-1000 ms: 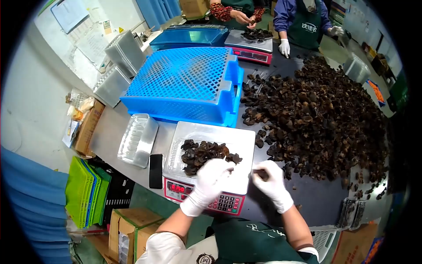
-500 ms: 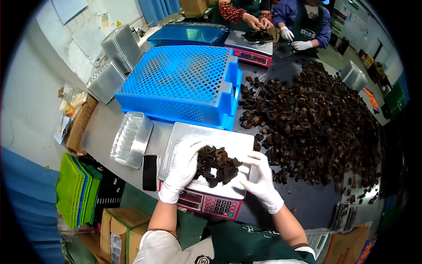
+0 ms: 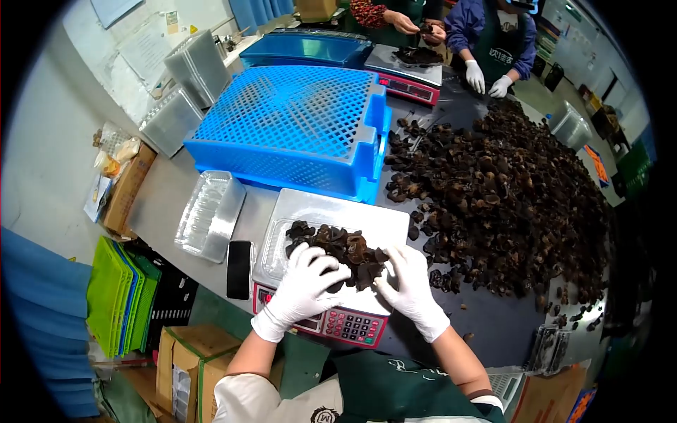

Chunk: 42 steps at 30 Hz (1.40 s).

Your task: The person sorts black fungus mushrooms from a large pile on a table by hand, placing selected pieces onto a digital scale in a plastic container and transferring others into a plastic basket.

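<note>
Dark dried fungus pieces (image 3: 345, 247) lie in a clear plastic tray (image 3: 271, 257) on the metal plate of a scale (image 3: 310, 204) with a red front. My left hand (image 3: 305, 282), in a white glove, rests on the near left side of the pieces, its fingers bent and apart. At their right edge my gloved right hand (image 3: 409, 282) has thumb and forefinger spread, the fingertips close to the pieces. Neither hand has a piece clearly gripped. A large heap of the same fungus (image 3: 508, 197) covers the dark table to the right.
Behind the scale stands an upturned blue crate (image 3: 282, 120). Left of the scale are stacked clear trays (image 3: 210, 217) and a black phone (image 3: 239, 269). Across the table two people work near a second scale (image 3: 402, 74). Green baskets (image 3: 116, 296) stand at the lower left.
My left hand has moved from the tray's left side to the near side of the pieces. My right hand, which held a piece one second ago, came to the tray. The co-worker's gloved hands shifted.
</note>
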Motion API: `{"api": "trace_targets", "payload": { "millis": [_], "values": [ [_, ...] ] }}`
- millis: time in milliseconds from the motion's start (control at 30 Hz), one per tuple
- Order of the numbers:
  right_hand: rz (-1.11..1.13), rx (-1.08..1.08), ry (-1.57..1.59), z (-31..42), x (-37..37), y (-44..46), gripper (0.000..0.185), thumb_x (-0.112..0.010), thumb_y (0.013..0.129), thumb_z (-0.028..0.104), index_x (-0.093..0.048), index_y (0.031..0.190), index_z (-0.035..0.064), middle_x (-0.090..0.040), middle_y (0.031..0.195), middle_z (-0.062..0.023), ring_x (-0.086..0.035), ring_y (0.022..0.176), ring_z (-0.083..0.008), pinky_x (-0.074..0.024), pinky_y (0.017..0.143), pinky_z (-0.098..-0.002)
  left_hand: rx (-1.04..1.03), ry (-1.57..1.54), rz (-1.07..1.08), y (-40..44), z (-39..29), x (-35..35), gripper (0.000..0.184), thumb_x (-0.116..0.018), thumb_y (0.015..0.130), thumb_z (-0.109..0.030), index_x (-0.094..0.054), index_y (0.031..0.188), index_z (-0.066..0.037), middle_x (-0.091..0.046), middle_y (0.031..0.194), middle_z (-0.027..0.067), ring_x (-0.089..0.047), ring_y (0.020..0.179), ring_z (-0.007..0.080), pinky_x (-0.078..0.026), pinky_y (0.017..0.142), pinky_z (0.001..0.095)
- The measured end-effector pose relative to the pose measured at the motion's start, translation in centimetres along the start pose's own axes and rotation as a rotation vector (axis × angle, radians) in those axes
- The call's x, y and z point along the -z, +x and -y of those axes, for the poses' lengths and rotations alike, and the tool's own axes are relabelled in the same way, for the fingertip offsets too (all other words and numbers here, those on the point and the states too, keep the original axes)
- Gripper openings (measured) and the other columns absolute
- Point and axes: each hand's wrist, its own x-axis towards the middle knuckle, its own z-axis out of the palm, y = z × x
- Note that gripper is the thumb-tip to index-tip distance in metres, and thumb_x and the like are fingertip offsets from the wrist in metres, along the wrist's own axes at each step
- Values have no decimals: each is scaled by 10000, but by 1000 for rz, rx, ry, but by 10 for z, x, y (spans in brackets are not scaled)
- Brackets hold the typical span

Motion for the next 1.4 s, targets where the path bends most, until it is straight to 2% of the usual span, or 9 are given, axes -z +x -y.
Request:
{"api": "trace_targets", "payload": {
  "millis": [100,400,600,833,933,967,1000,1100,1400],
  "values": [
    [11,98,-23,1,-4,6,351,-653,738,97,-608,1085,73,-605,1035,-75,-540,1001,-259,-390,889,-399,-31,-23,-66,-6,4,-21,141,-700,725,-177,-678,862,-156,-588,799,-33,-527,921,200,-363,934,404],
    [-7,138,-164,2,-10,9,252,-651,730,44,-645,969,121,-615,891,-13,-549,943,-198,-394,845,-362,11,-4,-73,-9,1,-15,181,-716,724,-205,-689,899,-167,-656,887,-46,-533,971,205,-361,907,399],
    [99,-69,106,-3,-8,5,243,-670,716,72,-618,953,85,-613,901,-55,-572,878,-255,-425,769,-379,-9,3,-60,-10,3,-17,190,-725,708,-185,-690,895,-179,-651,869,-51,-529,962,212,-371,891,402],
    [21,-112,157,-2,-6,-12,295,-650,772,83,-605,1062,51,-593,1046,-140,-584,948,-316,-457,854,-388,-46,41,-182,-6,4,-24,193,-699,720,-148,-686,912,-151,-627,1026,-20,-535,1011,232,-365,935,425],
    [7,-200,297,-8,-1,-23,307,-647,790,75,-596,1090,42,-567,1083,-161,-582,966,-317,-483,819,-372,54,-81,-383,-18,8,-9,232,-735,673,-130,-689,900,-144,-626,990,22,-549,964,261,-428,864,402],
    [-23,-166,284,-7,5,-24,318,-644,804,61,-586,1115,22,-590,1017,-123,-595,893,-225,-495,743,-309,89,-126,-430,-21,12,-2,249,-752,643,-92,-685,882,-108,-626,954,72,-562,923,279,-455,822,399],
    [-22,-164,286,-2,10,-24,318,-644,804,61,-586,1115,22,-590,1017,-123,-595,893,-225,-495,743,-309,211,-193,-483,-28,12,-1,226,-721,662,-31,-674,879,-75,-613,943,86,-568,910,278,-460,823,379],
    [88,-505,572,-10,0,-42,413,-615,862,104,-531,1246,-23,-608,878,-19,-522,716,-56,-461,674,-211,456,-91,-584,-47,30,-13,201,-678,716,4,-657,909,-48,-593,958,105,-564,920,269,-466,818,352],
    [334,-747,720,8,4,-30,606,-566,906,131,-303,1411,-75,-595,810,-30,-546,625,-69,-476,592,-225,649,80,-494,-59,49,-23,336,-619,800,-34,-584,1134,-40,-543,1027,126,-568,895,271,-473,764,362]
  ]
}}
